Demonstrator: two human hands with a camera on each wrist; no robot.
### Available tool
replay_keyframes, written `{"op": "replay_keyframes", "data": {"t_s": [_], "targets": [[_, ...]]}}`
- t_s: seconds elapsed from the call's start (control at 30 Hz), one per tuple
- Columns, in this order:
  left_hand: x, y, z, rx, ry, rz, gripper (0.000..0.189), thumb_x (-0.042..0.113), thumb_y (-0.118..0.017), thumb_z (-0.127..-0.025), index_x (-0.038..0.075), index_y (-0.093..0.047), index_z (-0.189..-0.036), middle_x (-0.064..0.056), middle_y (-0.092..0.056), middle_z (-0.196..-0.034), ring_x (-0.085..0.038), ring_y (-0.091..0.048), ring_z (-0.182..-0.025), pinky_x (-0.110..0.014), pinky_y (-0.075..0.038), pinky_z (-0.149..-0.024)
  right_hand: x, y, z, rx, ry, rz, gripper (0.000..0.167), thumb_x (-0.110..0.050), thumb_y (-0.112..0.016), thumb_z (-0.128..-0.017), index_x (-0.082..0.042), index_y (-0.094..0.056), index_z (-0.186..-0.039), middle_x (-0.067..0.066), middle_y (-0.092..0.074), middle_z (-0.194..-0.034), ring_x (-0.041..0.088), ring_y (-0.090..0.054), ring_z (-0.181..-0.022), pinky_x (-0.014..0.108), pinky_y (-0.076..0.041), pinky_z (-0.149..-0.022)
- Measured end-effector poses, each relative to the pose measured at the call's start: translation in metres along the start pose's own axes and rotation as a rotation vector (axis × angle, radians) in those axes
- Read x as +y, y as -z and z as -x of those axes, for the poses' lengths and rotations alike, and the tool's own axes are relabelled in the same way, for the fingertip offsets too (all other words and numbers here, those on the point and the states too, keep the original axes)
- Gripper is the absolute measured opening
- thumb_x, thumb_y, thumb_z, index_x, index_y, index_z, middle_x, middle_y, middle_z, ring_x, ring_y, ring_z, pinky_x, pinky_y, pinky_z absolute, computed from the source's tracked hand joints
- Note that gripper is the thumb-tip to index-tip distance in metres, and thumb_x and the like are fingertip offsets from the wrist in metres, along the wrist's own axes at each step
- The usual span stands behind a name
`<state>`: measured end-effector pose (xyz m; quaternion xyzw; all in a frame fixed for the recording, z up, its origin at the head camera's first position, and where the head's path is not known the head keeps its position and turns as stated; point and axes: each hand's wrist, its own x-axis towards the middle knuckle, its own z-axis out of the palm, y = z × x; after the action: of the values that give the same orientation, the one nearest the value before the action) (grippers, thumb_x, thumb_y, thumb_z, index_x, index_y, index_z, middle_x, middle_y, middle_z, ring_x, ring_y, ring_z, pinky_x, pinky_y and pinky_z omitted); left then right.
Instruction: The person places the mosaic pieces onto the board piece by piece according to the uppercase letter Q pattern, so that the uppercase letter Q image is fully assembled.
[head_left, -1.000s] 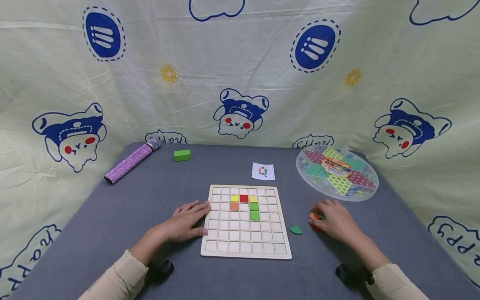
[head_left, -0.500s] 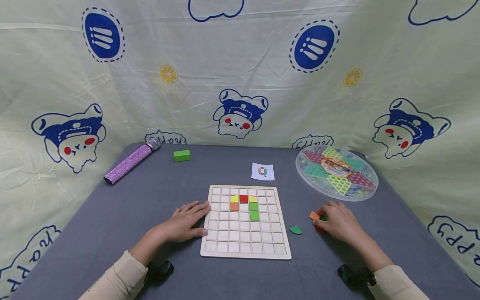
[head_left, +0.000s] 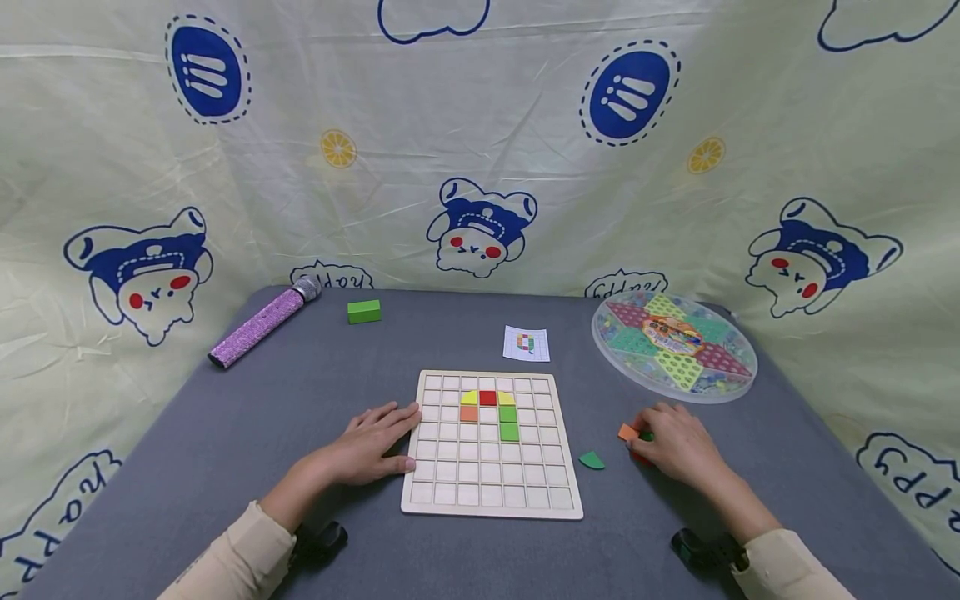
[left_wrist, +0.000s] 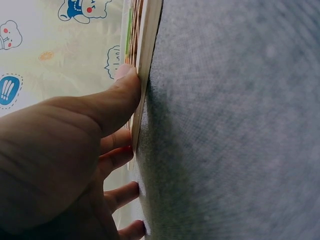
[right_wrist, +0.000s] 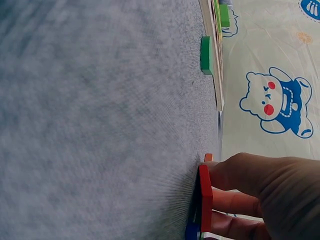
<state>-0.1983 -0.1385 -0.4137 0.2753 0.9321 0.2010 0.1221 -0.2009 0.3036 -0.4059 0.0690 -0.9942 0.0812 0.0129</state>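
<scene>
The grey surface (head_left: 480, 550) carries everything, the pale grid board (head_left: 491, 452) lying flat near its middle. The round game board (head_left: 675, 344) sits at far right and the purple microphone (head_left: 262, 327) at far left. The left hand (head_left: 373, 444) is loosely spread, thumb and fingers touching the grid board's left edge; a sideways nudge there could skew it. The right hand (head_left: 672, 442) is narrowed, bent fingers over a small pile well right of the board; I can't tell whether anything is firmly pinched. Above the board lies the printed card (head_left: 527, 343). Between board and pile is the green wedge (head_left: 592, 460), which a low sweep of the right hand could knock away. In the pile, the red piece (right_wrist: 205, 200) is at the thumb, the orange piece (head_left: 628, 432) pokes out beside it; crowded like this, lifting one might scatter others. A careless sleeve or fingertip could also dislodge the small yellow piece (head_left: 468, 397) seated in its cell.
</scene>
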Motion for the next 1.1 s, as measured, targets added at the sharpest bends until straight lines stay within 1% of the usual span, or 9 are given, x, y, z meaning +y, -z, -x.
{"op": "replay_keyframes", "data": {"t_s": [0.13,0.27,0.4,0.57,0.73,0.9,1.1], "targets": [[0.0,0.0,0.0,0.0,0.001,0.002,0.071,0.042,-0.056,-0.092,0.012,-0.028,-0.149,-0.006,-0.027,-0.157,-0.038,-0.017,-0.145,-0.065,-0.015,-0.108,0.0,0.0,0.001,0.009,0.019,-0.003,0.021,-0.025,-0.072,-0.08,-0.006,-0.07,-0.091,0.006,-0.06,-0.085,0.023,-0.05,-0.078,0.041,-0.038,-0.065],[-0.001,0.0,0.0,0.001,0.002,0.003,0.071,0.043,-0.056,-0.092,0.013,-0.028,-0.149,-0.006,-0.027,-0.157,-0.038,-0.017,-0.145,-0.065,-0.015,-0.108,-0.004,0.001,0.003,0.037,0.04,0.007,0.022,-0.026,-0.073,-0.079,-0.007,-0.071,-0.09,0.006,-0.061,-0.085,0.024,-0.051,-0.079,0.042,-0.039,-0.066],[-0.001,0.0,0.0,0.003,-0.003,0.001,0.07,0.042,-0.056,-0.092,0.012,-0.029,-0.149,-0.006,-0.027,-0.157,-0.038,-0.017,-0.145,-0.066,-0.015,-0.108,-0.012,0.0,0.002,0.063,0.056,0.014,0.023,-0.027,-0.073,-0.079,-0.008,-0.071,-0.091,0.006,-0.062,-0.087,0.024,-0.052,-0.081,0.044,-0.041,-0.07],[-0.001,0.0,0.0,0.001,-0.004,-0.001,0.07,0.043,-0.056,-0.092,0.012,-0.029,-0.149,-0.006,-0.026,-0.157,-0.038,-0.017,-0.145,-0.066,-0.014,-0.109,-0.024,0.0,0.001,0.096,0.109,0.007,0.021,-0.024,-0.073,-0.078,-0.009,-0.071,-0.091,0.005,-0.063,-0.089,0.023,-0.052,-0.082,0.045,-0.041,-0.073],[-0.001,-0.001,0.0,0.0,0.001,-0.002,0.07,0.043,-0.056,-0.092,0.013,-0.028,-0.149,-0.006,-0.026,-0.157,-0.037,-0.017,-0.145,-0.066,-0.015,-0.108,-0.044,-0.001,-0.002,0.113,0.173,-0.008,0.018,-0.025,-0.073,-0.079,-0.012,-0.071,-0.092,0.004,-0.063,-0.092,0.022,-0.051,-0.085,0.045,-0.041,-0.075],[-0.001,-0.001,0.001,-0.004,0.004,0.002,0.07,0.043,-0.056,-0.092,0.013,-0.029,-0.149,-0.006,-0.026,-0.157,-0.038,-0.017,-0.145,-0.066,-0.015,-0.108,-0.068,-0.006,-0.007,0.122,0.242,-0.022,0.019,-0.028,-0.074,-0.08,-0.014,-0.071,-0.093,0.001,-0.063,-0.091,0.021,-0.052,-0.088,0.045,-0.042,-0.078],[-0.002,0.0,0.0,-0.008,0.006,0.001,0.071,0.044,-0.056,-0.092,0.014,-0.028,-0.15,-0.005,-0.025,-0.157,-0.037,-0.016,-0.145,-0.066,-0.014,-0.109,-0.097,-0.014,-0.015,0.1,0.297,-0.021,0.022,-0.028,-0.075,-0.077,-0.015,-0.07,-0.094,-0.001,-0.062,-0.091,0.017,-0.049,-0.086,0.04,-0.041,-0.079]]}}
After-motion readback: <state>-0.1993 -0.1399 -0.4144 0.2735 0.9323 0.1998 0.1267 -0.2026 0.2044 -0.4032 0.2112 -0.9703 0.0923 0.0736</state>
